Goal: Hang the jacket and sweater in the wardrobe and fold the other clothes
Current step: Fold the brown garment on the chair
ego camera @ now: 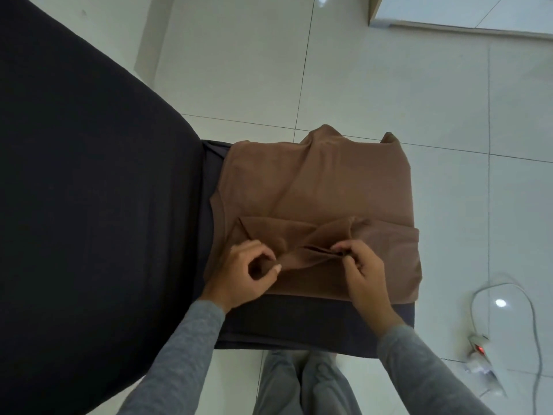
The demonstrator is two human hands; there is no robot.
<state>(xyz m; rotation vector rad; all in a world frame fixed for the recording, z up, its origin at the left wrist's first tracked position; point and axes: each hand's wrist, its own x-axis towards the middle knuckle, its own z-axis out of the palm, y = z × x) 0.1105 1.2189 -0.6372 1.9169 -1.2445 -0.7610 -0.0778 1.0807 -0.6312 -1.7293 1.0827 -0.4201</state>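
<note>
Two grips, left hand [251,274] and right hand [362,271], pinch brown garment [314,181] fold.

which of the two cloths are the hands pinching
The brown garment, lying on top: the left hand and the right hand both pinch a fold in it. The dark cloth lies underneath, showing only along its edges.

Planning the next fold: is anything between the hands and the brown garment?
Nothing visible is. The left hand and the right hand both pinch a raised fold of the brown garment, which lies on the dark surface.
</note>
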